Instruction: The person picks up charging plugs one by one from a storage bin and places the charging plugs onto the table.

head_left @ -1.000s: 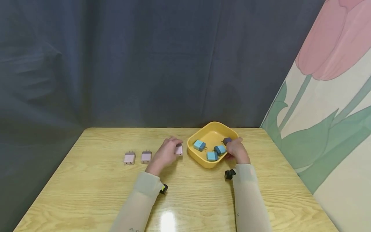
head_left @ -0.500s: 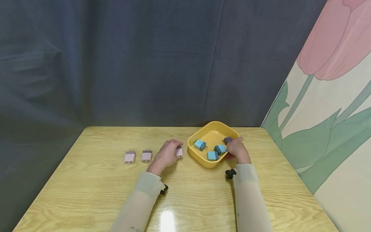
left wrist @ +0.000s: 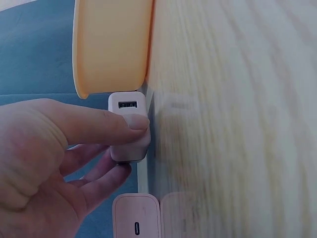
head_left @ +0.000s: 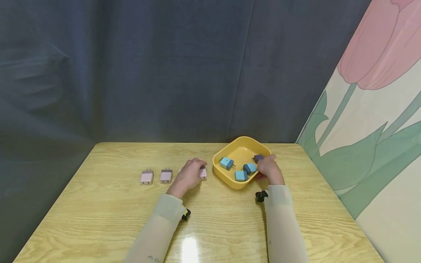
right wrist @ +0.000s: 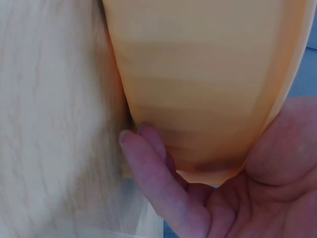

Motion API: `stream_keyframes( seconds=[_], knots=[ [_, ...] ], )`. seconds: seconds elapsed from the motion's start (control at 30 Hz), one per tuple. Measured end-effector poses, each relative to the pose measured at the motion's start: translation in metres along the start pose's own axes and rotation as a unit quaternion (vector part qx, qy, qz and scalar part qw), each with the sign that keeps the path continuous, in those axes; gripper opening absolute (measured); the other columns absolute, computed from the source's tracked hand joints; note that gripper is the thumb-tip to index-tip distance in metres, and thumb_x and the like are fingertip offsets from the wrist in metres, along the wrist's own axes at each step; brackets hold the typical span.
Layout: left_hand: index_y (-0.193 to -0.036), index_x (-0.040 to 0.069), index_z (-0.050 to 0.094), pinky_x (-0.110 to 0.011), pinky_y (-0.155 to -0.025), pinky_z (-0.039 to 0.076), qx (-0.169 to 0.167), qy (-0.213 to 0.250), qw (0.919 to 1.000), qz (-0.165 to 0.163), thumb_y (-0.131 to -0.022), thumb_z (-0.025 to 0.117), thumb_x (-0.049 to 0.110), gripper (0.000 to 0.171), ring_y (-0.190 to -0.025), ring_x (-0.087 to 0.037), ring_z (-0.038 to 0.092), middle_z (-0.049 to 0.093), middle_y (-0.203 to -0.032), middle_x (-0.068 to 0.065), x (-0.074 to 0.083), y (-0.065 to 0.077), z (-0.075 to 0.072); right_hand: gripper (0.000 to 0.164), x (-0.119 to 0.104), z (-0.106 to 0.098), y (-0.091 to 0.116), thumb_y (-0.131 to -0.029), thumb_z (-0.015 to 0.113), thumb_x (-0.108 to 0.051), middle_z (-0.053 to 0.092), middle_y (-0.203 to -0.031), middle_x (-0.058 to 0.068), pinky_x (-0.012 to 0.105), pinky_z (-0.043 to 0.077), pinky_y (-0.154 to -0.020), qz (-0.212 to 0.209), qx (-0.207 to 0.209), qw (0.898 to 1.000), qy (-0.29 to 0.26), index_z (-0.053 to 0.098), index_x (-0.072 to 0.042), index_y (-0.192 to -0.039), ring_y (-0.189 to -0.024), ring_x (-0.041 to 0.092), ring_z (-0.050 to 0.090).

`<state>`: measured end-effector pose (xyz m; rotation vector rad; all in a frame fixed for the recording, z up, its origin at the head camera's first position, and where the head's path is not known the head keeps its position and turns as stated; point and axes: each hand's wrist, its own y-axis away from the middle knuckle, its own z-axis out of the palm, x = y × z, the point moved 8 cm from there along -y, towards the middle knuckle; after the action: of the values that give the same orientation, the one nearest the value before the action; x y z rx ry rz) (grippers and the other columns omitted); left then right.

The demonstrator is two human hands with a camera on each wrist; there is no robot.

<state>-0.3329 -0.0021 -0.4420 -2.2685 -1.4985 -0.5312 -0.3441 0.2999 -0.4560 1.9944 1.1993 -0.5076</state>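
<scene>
My left hand [head_left: 187, 176] pinches a pale pink USB wall charger [head_left: 203, 173] close to the left side of a yellow bin [head_left: 227, 181]. In the left wrist view the thumb lies across the charger's [left wrist: 127, 99] port face, with the other fingers behind it, right at the tabletop. A second pink charger [left wrist: 136, 218] stands beside it, mostly hidden by the hand in the head view. My right hand [head_left: 269, 171] grips the right side of the bin; in the right wrist view its fingers lie along the bin's outer wall [right wrist: 193, 79]. Several blue chargers [head_left: 241, 176] lie inside, one of them dark [head_left: 258, 158].
Two more pink chargers [head_left: 146, 177] stand in a row to the left, prongs pointing away. The wooden table [head_left: 108, 208] ends at a dark curtain [head_left: 171, 73] behind. A tulip-patterned wall hanging [head_left: 371, 146] borders the right side.
My left hand has moved slightly down with the pink charger, bringing it to the tabletop in line with the others. The right hand and the bin have stayed in place.
</scene>
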Motion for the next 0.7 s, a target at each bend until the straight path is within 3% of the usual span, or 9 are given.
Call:
stream_keyframes(
  seconds=[0.7],
  knots=[
    [-0.133,0.01,0.066,-0.044,-0.113,0.046,-0.009,-0.004,1.0,0.001,-0.085,0.07,-0.006,0.051,-0.128,-0.031,0.057,0.065,-0.134,-0.006,-0.0024,-0.0017,0.0048,0.069,-0.0004,-0.001,-0.0015,-0.105,0.024,-0.02,0.058,-0.108,0.029,0.041,0.063,-0.071,-0.012,0.002,1.0,0.001,-0.018,0.012,-0.15,-0.074,0.03,0.073]
  ],
)
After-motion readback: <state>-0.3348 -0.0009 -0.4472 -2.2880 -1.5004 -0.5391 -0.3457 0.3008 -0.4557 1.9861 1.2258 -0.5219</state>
